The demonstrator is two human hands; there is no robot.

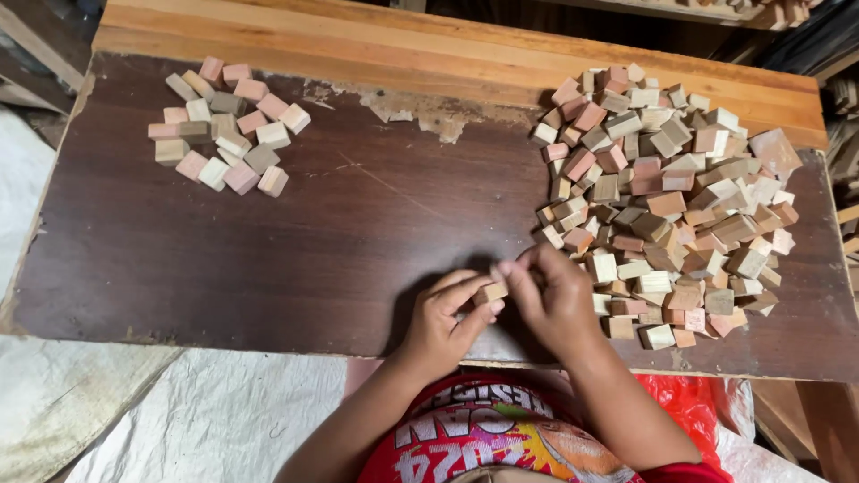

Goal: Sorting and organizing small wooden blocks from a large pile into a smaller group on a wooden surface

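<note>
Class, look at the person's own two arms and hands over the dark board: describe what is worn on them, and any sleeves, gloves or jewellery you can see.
Both arms are bare from hand to above the elbow: no sleeves reach them. The left hand and right hand wear no gloves, and no rings, watch or bracelets show. The only clothing in view is a red shirt with a colourful printed front, below the arms.

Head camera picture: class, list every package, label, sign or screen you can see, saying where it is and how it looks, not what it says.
Printed shirt front: bottom centre, below both hands; red cloth with white lettering and an orange-yellow picture.
Red plastic bag: bottom right, under the table edge; crumpled, glossy.
No signs or screens.
</note>
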